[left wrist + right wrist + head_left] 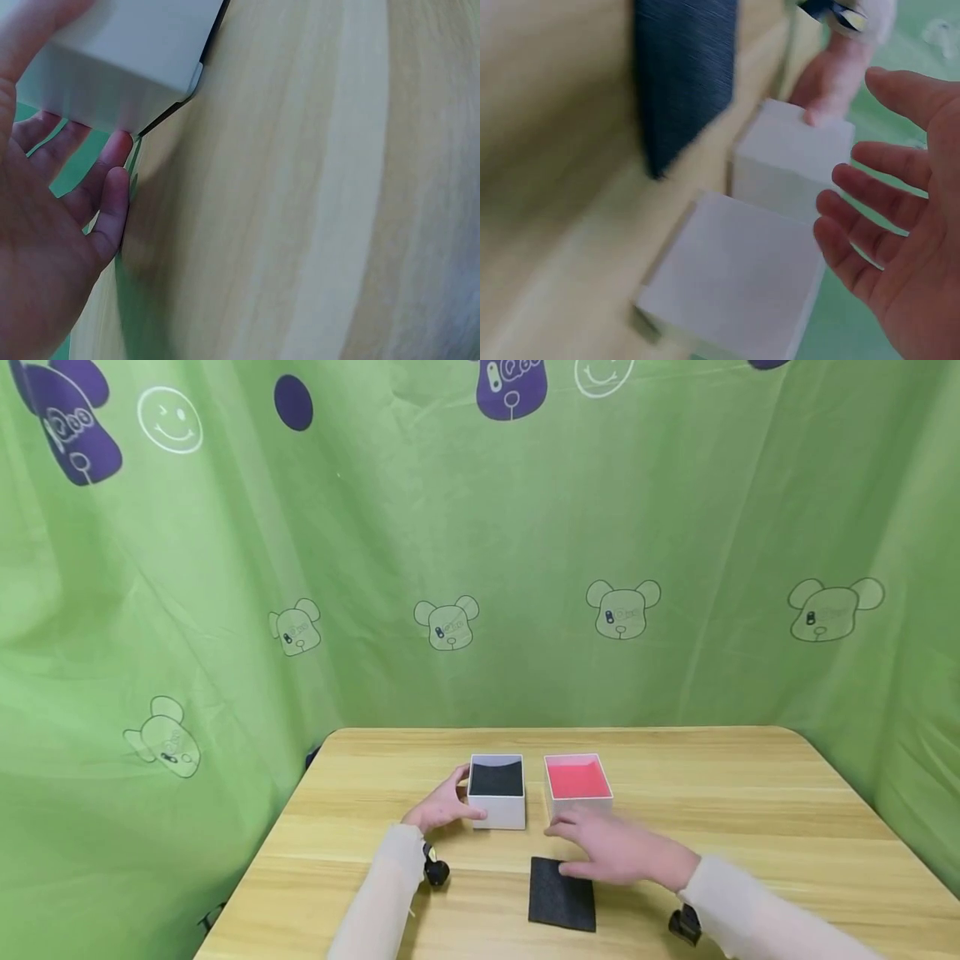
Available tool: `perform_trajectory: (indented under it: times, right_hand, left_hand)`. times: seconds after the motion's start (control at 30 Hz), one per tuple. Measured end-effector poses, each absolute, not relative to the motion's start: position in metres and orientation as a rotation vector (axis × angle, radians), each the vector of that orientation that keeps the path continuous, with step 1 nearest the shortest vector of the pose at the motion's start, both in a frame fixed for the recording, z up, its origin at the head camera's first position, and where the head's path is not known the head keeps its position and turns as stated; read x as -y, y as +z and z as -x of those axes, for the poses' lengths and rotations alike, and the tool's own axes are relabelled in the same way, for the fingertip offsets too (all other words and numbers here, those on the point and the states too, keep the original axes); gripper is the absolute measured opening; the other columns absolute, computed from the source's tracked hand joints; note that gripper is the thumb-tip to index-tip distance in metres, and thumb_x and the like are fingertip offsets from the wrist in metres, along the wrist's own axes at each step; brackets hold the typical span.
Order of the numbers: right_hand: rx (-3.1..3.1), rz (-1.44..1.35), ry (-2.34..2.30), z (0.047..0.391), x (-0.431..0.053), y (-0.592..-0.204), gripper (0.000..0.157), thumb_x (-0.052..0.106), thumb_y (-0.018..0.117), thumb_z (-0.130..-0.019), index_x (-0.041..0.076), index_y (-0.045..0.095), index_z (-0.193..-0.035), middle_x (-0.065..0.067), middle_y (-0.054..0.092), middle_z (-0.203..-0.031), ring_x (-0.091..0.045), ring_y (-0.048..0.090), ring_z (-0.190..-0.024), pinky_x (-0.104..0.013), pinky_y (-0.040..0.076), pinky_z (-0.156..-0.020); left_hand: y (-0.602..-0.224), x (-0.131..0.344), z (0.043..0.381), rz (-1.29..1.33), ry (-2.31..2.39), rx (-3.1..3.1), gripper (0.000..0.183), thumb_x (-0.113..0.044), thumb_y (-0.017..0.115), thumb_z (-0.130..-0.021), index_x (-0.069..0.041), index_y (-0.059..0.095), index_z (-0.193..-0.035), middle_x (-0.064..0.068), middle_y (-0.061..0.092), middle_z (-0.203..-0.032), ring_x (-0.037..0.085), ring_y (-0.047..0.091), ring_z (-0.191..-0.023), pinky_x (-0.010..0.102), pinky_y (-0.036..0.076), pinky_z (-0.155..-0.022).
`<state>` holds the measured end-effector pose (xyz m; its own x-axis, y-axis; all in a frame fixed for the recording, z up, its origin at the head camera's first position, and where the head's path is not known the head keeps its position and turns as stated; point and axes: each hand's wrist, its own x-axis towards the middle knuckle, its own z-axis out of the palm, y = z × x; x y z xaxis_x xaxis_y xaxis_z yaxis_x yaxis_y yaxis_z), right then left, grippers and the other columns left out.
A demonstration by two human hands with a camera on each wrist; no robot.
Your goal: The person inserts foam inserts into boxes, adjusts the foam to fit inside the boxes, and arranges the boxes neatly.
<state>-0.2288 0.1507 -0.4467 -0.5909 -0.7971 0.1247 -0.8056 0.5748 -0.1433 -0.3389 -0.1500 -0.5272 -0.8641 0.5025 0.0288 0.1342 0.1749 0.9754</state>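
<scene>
My left hand [438, 807] holds the left side of a white box [501, 814], its thumb at the front wall and the fingers toward the back corner. Inside that box lies a black sheet [497, 780] with a curved upper edge. Beside it on the right stands a second white box [581, 806] with a pink-red sheet [576, 781] in it. My right hand [618, 850] hovers in front of this second box, fingers spread and holding nothing, as the right wrist view shows. A loose black square of felt-like cloth [558, 902] lies flat below the right thumb, partly overlapped by it.
The wooden table [697, 777] has rounded far corners. A green curtain [525, 677] printed with bear heads hangs behind it and along both sides. Each wrist wears a small black camera, such as the left one [437, 870].
</scene>
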Motion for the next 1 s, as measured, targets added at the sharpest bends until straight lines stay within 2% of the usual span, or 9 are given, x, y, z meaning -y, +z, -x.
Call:
perform_trajectory:
  times: [0.13,0.33,0.7,0.83,1.0]
  right_hand:
    - [2.842,-1.393,0.266,0.222,-0.154,-0.463,0.055,0.041,0.064,-0.087,0.004,0.056,-0.127,-0.008,0.054,-0.121,-0.023,0.051,-0.110,-0.041,0.045,-0.093]
    - [2.818,-1.430,0.264,0.220,-0.161,-0.486,0.068,0.051,0.065,-0.083,0.002,0.054,-0.128,-0.007,0.052,-0.122,-0.022,0.048,-0.111,-0.039,0.043,-0.094]
    - [2.955,-1.415,0.280,0.216,-0.155,-0.503,0.093,0.074,0.058,-0.073,0.008,0.045,-0.138,-0.008,0.045,-0.132,-0.023,0.042,-0.117,-0.045,0.040,-0.094]
    - [2.939,-1.433,0.224,0.217,-0.154,-0.508,0.096,0.075,0.059,-0.071,0.008,0.045,-0.139,-0.008,0.046,-0.132,-0.022,0.042,-0.117,-0.045,0.040,-0.091]
    - [2.940,-1.422,0.217,0.219,-0.154,-0.512,0.090,0.070,0.060,-0.075,0.010,0.044,-0.139,-0.006,0.046,-0.132,-0.021,0.041,-0.117,-0.044,0.039,-0.092]
  left_hand:
    - [-0.528,0.150,0.339,-0.592,1.740,-2.152,0.094,0.006,0.075,-0.073,-0.003,0.019,-0.148,0.018,0.035,-0.144,0.033,0.046,-0.122,0.039,0.042,-0.098]
    - [-0.530,0.150,0.340,-0.592,1.746,-2.148,0.094,0.006,0.075,-0.073,-0.003,0.020,-0.148,0.017,0.035,-0.144,0.032,0.046,-0.122,0.038,0.042,-0.098]
    - [-0.530,0.150,0.342,-0.607,1.764,-2.139,0.093,0.006,0.075,-0.073,-0.003,0.020,-0.147,0.019,0.036,-0.142,0.033,0.048,-0.120,0.038,0.044,-0.096]
    - [-0.530,0.150,0.341,-0.608,1.755,-2.143,0.093,0.006,0.075,-0.072,-0.003,0.020,-0.147,0.018,0.035,-0.143,0.033,0.048,-0.120,0.038,0.044,-0.096]
    - [-0.529,0.150,0.340,-0.600,1.760,-2.131,0.093,0.008,0.074,-0.072,-0.003,0.020,-0.147,0.017,0.035,-0.143,0.032,0.049,-0.119,0.038,0.045,-0.096]
